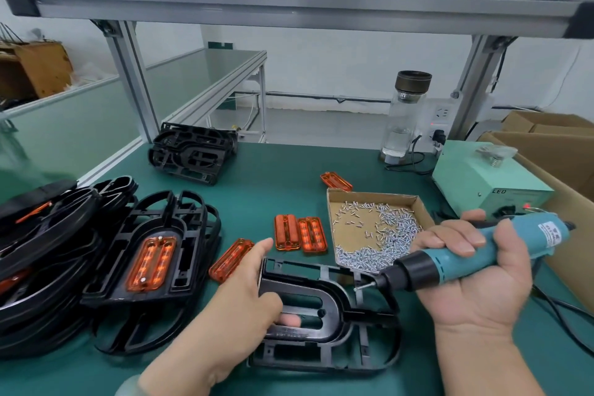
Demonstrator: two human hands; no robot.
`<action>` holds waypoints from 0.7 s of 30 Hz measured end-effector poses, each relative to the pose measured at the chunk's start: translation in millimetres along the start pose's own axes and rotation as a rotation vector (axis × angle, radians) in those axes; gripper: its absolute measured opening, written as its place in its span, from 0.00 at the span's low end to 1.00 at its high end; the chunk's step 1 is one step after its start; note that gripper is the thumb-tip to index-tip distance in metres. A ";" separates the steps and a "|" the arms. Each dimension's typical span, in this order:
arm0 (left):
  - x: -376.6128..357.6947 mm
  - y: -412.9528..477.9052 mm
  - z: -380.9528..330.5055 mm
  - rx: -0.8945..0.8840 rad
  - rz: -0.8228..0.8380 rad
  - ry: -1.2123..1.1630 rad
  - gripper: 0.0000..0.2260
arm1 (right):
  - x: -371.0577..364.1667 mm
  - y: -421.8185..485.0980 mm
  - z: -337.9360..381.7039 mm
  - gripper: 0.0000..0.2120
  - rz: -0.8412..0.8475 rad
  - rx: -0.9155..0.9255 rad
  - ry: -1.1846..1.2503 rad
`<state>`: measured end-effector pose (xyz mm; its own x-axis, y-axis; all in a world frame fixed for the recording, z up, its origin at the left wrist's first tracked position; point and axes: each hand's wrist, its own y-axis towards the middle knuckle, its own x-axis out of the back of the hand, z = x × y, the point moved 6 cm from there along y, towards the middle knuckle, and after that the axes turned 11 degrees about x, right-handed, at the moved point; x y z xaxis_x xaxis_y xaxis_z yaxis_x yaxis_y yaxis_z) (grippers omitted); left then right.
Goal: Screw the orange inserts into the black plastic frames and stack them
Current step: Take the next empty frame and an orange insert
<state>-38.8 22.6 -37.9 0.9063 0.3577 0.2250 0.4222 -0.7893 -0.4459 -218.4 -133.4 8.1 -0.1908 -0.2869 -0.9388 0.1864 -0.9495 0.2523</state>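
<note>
On the green mat [289, 167], at the left, a stack of black frames [64, 283] carries an orange insert [151, 262] seated in the top one. In front, the left hand [247, 292] grips an empty black frame [334, 315], its fingers curled into the slot. The right hand [479, 283] is wrapped round a blue electric screwdriver [466, 254], with a screw [361, 287] on the bit just over this frame. Loose inserts [300, 233] lie near.

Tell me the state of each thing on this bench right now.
Left hand: grips front frame.
Front frame: flat, no insert.
Right hand: holds screwdriver, screw on tip.
Stacked frame: insert seated.
Loose inserts: on mat.
Screw box: open, partly filled.
Bottle: capped.
</note>
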 end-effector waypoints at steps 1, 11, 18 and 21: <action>0.6 0.3 2.5 0.016 -0.016 0.015 0.36 | 0.2 0.1 -0.1 0.18 -0.002 0.001 0.007; 10.0 -13.6 -4.9 -0.194 -0.542 0.716 0.28 | 4.7 0.6 -1.2 0.18 -0.041 0.014 -0.014; -18.9 -19.8 -18.4 -0.335 -0.019 0.789 0.49 | 4.8 0.2 -2.2 0.20 -0.040 0.009 -0.020; -23.0 -16.2 -17.9 -0.318 -0.032 0.856 0.49 | 5.6 0.5 -2.3 0.17 -0.052 0.014 -0.031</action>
<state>-66.7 18.3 -20.4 0.5177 -0.0104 0.8555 0.3070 -0.9311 -0.1971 -217.1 -135.2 2.5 -0.2295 -0.2409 -0.9430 0.1620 -0.9648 0.2071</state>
